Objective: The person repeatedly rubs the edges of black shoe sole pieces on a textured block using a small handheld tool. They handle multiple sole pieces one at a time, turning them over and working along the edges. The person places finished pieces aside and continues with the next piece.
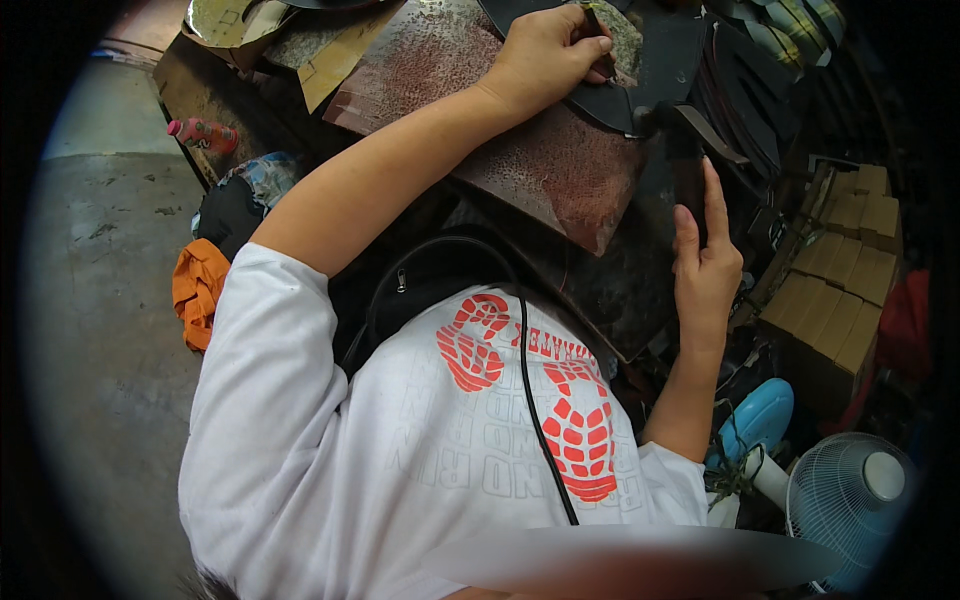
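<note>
My left hand reaches to the top of the view and is closed around a thin, dark punch-like tool. The tool's lower end points at a black, curved flat piece, perhaps leather; the exact contact is hard to make out. On the right, my right hand grips the dark handle of a hammer, thumb and index finger stretched along it. Its dark metal head, with a curved claw, lies close to the edge of the black piece. A speckled grey stone-like block shows beside my left hand.
A worn reddish-brown board covers the bench. Stacked black flat pieces lie at right, above brown boxes. A red bottle and orange cloth are at left. A white fan stands lower right.
</note>
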Tool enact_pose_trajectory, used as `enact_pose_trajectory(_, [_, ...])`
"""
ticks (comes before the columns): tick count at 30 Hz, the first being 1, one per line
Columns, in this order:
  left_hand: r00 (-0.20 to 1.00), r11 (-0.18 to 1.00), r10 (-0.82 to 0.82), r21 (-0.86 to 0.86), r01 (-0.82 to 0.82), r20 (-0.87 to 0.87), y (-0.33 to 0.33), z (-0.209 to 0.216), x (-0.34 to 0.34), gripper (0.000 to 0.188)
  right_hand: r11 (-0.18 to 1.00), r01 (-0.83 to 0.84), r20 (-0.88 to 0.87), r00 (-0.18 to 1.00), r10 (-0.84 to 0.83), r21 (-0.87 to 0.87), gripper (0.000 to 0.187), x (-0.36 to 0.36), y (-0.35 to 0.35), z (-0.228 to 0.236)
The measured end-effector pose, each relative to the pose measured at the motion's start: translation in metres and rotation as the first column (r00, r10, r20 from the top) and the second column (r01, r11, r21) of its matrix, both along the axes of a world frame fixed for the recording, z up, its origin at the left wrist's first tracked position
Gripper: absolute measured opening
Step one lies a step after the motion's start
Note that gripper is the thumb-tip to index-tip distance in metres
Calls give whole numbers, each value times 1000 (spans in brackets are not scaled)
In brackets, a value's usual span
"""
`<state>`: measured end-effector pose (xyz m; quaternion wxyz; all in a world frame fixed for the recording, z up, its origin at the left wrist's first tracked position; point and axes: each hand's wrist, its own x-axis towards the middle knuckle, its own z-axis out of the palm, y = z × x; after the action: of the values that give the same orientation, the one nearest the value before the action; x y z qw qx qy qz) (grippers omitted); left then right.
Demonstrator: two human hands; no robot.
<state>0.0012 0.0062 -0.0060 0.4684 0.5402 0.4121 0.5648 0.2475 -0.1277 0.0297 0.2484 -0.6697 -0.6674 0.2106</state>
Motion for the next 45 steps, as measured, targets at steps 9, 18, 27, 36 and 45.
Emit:
enact_pose_trajectory(9, [975,1000,-7,-19,3,-222,-8,9,-1,11,1000,5,-14,1000,-5,-16,53,5,-5,-9])
enact_pose_trajectory(18, [811,779,319,623,70,-491,-2,3,8,16,892,-323,-673,585,452,318,67,31,-5,119])
enact_pose_trajectory(27, [729,758,358,637,139,-584,-10,8,13,11,993,-38,-233,971,64,113,45,12,3,32])
enact_pose_trajectory(36, [725,764,343,627,155,-597,-14,7,11,14,716,-94,-312,855,414,692,48,-1,2,103])
enact_pose_trajectory(45, [879,917,215,397,-32,-425,-6,1,9,13,987,-154,-45,987,156,38,52,3,3,6])
